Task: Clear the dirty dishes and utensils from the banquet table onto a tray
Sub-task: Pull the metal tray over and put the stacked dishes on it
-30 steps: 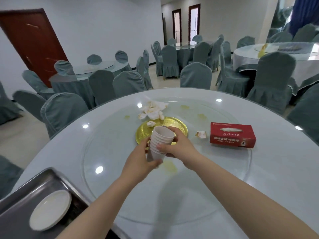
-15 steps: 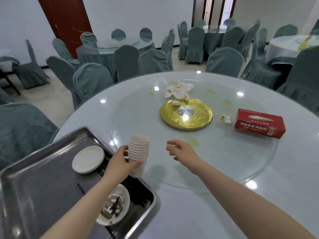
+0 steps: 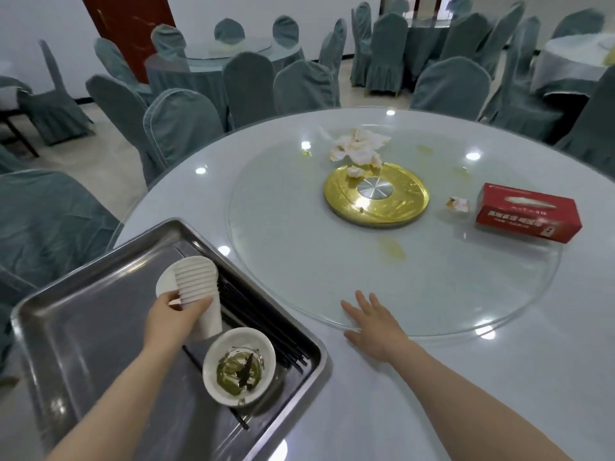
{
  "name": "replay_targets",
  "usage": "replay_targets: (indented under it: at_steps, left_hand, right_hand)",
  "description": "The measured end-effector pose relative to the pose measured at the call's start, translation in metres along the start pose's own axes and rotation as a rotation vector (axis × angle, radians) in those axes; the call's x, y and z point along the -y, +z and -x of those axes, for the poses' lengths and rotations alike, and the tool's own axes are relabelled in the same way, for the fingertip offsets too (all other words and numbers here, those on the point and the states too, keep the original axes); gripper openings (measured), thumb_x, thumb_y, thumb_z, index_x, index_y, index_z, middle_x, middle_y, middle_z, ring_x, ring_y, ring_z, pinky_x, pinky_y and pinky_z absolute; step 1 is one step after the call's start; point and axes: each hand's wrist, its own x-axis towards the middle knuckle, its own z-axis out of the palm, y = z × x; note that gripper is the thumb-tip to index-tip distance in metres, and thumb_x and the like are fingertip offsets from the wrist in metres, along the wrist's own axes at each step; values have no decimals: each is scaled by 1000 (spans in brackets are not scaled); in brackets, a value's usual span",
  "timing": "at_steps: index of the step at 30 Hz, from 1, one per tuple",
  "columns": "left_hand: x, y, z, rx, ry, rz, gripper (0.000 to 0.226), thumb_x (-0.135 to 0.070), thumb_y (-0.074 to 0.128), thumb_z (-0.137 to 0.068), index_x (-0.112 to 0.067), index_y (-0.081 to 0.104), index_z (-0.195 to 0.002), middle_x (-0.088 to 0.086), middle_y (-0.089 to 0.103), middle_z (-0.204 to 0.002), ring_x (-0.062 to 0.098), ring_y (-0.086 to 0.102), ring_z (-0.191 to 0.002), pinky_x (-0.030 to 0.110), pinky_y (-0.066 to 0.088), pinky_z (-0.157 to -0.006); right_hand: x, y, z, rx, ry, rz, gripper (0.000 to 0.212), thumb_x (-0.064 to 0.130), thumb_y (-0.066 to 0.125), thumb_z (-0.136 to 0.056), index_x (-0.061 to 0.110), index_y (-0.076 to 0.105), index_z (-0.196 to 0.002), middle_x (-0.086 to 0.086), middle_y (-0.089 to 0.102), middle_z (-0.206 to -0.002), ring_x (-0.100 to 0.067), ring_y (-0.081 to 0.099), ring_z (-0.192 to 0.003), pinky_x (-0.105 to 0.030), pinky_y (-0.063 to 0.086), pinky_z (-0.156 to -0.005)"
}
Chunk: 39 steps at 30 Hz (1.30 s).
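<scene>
fingers of the left hand (image 3: 173, 314) form the grip, curled round the lower part of a stack of paper cups (image 3: 199, 287), which hangs tilted above the steel tray (image 3: 83, 331) and is not yet set down. the right hand (image 3: 374, 324) lies flat with fingers spread, holding nothing, on the bench (image 3: 499, 377) at the near rim of the glass turntable (image 3: 299, 247).

under and behind the cups a small white plate (image 3: 163, 285) shows, beside dark chopsticks (image 3: 266, 324) lying along the tray's right wall, and nearer the person a dirty bowl (image 3: 239, 366) with green residue. the tray sits at the bench's near left edge.

the step in hand looks like depositing the cups on the tray. the next move probably calls for lowering the stack onto bare tray floor, upright or on its side, clear of the bowl and chopsticks so it does not topple, then letting go.

out on the turntable remain crumpled napkins (image 3: 357, 148) by the gold centre disc (image 3: 376, 194), a small napkin scrap (image 3: 458, 204) and a red tissue box (image 3: 527, 212) toward the right edge; no dishes show there.
</scene>
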Motion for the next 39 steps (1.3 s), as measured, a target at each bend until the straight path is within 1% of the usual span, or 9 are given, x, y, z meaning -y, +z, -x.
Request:
replay_targets:
  at_steps: [5,11,16,18,21,26,32,36,39]
  left_hand:
    - [19,2,-18,57,-82,-185,40,-35,80,-74,-15,56,-98,4,62,-91,29,62,-82,45,55,-74]
    - [39,6,-24,172,-114,-406,37,-47,79,-65,-18,66,-83,5,66,-78,27,63,-70,36,52,-64]
    - [48,18,-27,190,-165,-397,35,-37,73,-80,-7,69,-98,12,66,-82,29,61,-70,38,53,-66]
    - [46,20,-26,171,-147,-401,39,-34,67,-86,-4,65,-111,14,66,-91,30,60,-72,36,49,-66]
    - [36,19,-22,152,-85,-503,51,-33,62,-90,-5,53,-131,16,64,-119,34,62,-98,36,43,-79]
    - [17,22,-21,123,7,-524,52,-28,60,-90,-9,48,-136,15,61,-128,36,59,-107,35,42,-76]
    - [-13,39,-17,130,97,-502,56,-27,57,-92,-15,39,-143,10,48,-143,35,49,-125,46,41,-98]
    - [-35,61,-16,162,171,-490,56,-25,58,-93,-12,38,-144,11,48,-143,33,48,-126,43,39,-99]
    - [-52,84,-17,180,170,-478,56,-24,59,-92,-12,40,-143,13,52,-139,33,51,-122,41,40,-96]
  right_hand:
    - [-30,-7,17,-10,-18,-45,60,49,36,-99,37,12,-152,2,-5,-162,-24,-5,-149,-36,6,-120]
    - [-82,-10,45,-56,154,-128,50,47,39,-99,37,28,-147,10,2,-162,-18,-2,-149,-46,6,-117]
    - [-105,-19,56,-197,345,-156,54,46,44,-97,16,40,-142,-4,26,-156,-23,21,-144,-41,24,-114]
    - [-102,-19,56,-190,333,-109,56,45,42,-98,18,34,-146,-5,20,-159,-24,17,-146,-40,22,-116]
    - [-83,-18,49,-157,234,-74,59,43,43,-98,24,24,-151,-3,9,-162,-25,10,-148,-39,19,-117]
    - [-43,-21,23,-90,91,-112,62,44,40,-99,29,15,-153,-2,3,-162,-26,5,-149,-41,17,-118]
    - [-112,-23,40,-59,133,-132,55,44,38,-100,35,20,-151,10,2,-162,-13,0,-149,-41,3,-118]
    - [-149,-37,42,-139,309,-208,48,46,40,-98,26,38,-141,5,27,-156,-17,17,-146,-45,17,-114]
    - [-160,-53,33,-223,418,-211,50,49,44,-96,16,46,-133,-2,47,-140,-21,36,-134,-39,31,-106]
